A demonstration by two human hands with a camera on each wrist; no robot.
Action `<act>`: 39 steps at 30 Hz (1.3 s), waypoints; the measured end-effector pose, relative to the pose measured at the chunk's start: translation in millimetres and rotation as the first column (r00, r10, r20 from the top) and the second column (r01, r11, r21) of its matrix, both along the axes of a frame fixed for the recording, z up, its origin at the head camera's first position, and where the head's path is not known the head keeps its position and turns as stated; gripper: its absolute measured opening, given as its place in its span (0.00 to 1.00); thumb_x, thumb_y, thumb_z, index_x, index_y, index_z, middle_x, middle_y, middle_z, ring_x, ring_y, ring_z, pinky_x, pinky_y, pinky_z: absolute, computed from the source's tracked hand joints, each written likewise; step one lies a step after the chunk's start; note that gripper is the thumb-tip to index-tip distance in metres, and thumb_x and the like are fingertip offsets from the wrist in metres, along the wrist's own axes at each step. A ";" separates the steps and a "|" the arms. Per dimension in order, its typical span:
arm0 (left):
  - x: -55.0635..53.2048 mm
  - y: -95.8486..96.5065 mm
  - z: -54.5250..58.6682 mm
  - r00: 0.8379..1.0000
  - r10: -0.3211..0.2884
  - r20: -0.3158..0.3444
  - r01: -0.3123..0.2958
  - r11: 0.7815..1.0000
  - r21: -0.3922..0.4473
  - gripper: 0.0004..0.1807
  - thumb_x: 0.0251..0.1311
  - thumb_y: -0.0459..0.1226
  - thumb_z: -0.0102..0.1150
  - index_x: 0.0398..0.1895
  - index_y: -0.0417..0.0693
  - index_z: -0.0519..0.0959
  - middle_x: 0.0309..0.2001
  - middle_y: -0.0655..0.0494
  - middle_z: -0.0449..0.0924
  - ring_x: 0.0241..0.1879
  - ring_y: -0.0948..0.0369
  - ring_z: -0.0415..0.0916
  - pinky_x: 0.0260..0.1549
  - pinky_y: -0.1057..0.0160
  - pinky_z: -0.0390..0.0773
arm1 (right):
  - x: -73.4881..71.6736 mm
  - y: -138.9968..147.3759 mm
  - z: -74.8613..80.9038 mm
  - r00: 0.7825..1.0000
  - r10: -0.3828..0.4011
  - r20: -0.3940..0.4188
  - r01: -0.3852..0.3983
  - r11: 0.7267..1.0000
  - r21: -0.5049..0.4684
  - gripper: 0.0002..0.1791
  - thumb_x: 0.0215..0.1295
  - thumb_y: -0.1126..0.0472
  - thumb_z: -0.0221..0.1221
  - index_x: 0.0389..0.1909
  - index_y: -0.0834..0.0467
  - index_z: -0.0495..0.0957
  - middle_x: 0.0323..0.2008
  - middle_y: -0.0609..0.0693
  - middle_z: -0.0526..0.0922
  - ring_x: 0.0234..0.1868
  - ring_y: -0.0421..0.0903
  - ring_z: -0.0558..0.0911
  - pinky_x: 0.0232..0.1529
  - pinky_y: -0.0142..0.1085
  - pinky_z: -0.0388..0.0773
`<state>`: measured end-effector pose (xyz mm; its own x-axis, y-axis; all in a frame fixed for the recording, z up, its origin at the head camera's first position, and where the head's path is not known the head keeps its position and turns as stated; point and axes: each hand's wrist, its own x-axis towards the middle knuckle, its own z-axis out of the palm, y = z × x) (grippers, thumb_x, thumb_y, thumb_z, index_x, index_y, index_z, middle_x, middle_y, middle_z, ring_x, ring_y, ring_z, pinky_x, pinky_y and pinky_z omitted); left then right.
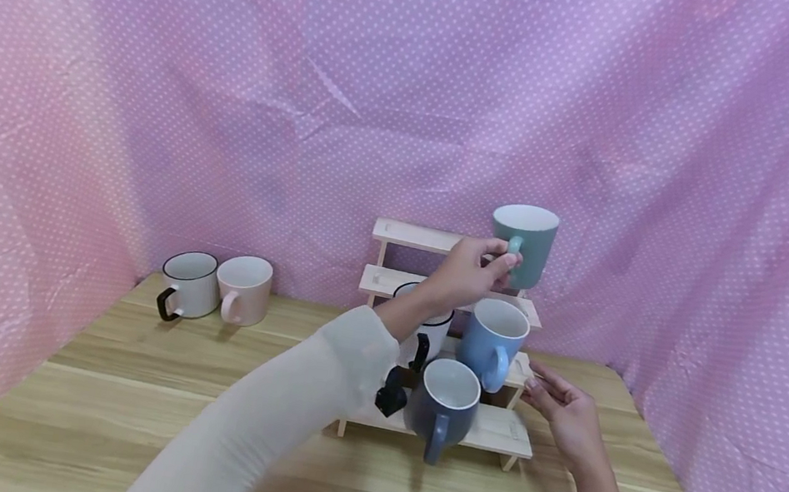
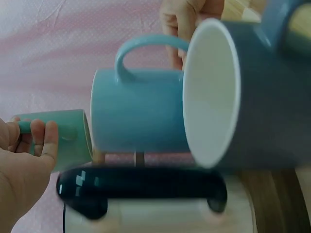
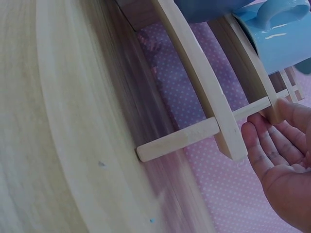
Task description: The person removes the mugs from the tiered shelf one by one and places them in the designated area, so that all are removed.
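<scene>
My left hand (image 1: 473, 270) pinches the handle of a green mug (image 1: 533, 253), upright at the right end of the stepped wooden rack's top tier; whether its base touches the rack cannot be told. In the left wrist view the fingers curl round that handle. My right hand (image 1: 566, 413) grips the right end of the rack (image 1: 501, 429) at its second tier from the bottom, thumb and fingers on the board's edge (image 3: 274, 109). Beside it on that tier sit a light blue mug (image 1: 495, 336) and a white mug with black rim (image 1: 433, 340), partly behind my left forearm. A dark grey-blue mug (image 1: 443, 408) stands on the lowest tier.
At the table's back left stand a white mug with black handle (image 1: 190, 285) and a pale pink mug (image 1: 244, 290), side by side. A pink dotted cloth (image 1: 354, 106) hangs behind the wood-grain table (image 1: 136, 411).
</scene>
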<state>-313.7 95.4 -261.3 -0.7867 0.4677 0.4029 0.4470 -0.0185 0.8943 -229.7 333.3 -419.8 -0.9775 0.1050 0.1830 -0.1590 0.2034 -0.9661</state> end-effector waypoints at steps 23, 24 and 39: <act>-16.9 -94.6 4.3 0.994 0.107 0.001 -0.107 0.994 0.005 0.11 0.77 0.36 0.51 0.52 0.38 0.80 0.50 0.48 0.81 0.45 0.56 0.81 0.56 0.56 0.82 | 0.6 -0.5 1.0 1.000 0.004 0.003 -0.004 1.000 -0.010 0.30 0.75 0.61 0.61 0.71 0.71 0.66 0.49 0.44 0.87 0.45 0.40 0.88 0.55 0.36 0.82; -17.0 -99.4 4.9 0.994 0.111 0.006 -0.111 0.994 0.004 0.11 0.77 0.36 0.51 0.52 0.38 0.80 0.50 0.48 0.80 0.46 0.56 0.81 0.57 0.55 0.81 | 0.8 -0.4 1.1 1.000 0.005 0.000 -0.005 1.000 -0.011 0.30 0.75 0.61 0.61 0.71 0.71 0.66 0.49 0.43 0.87 0.44 0.40 0.88 0.55 0.36 0.82; -22.2 -170.6 11.6 0.982 0.187 -0.001 -0.187 0.982 -0.011 0.14 0.78 0.35 0.50 0.55 0.32 0.77 0.53 0.43 0.78 0.50 0.51 0.79 0.58 0.57 0.80 | 2.4 -2.0 3.1 1.000 0.023 -0.018 -0.024 0.999 -0.036 0.31 0.74 0.62 0.61 0.70 0.74 0.64 0.44 0.36 0.87 0.43 0.38 0.88 0.53 0.35 0.82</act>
<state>-335.9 -75.2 -249.7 -0.8608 0.3165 0.3986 0.4417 0.0754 0.8940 -227.3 331.3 -416.8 -0.9765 0.0891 0.1963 -0.1800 0.1641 -0.9699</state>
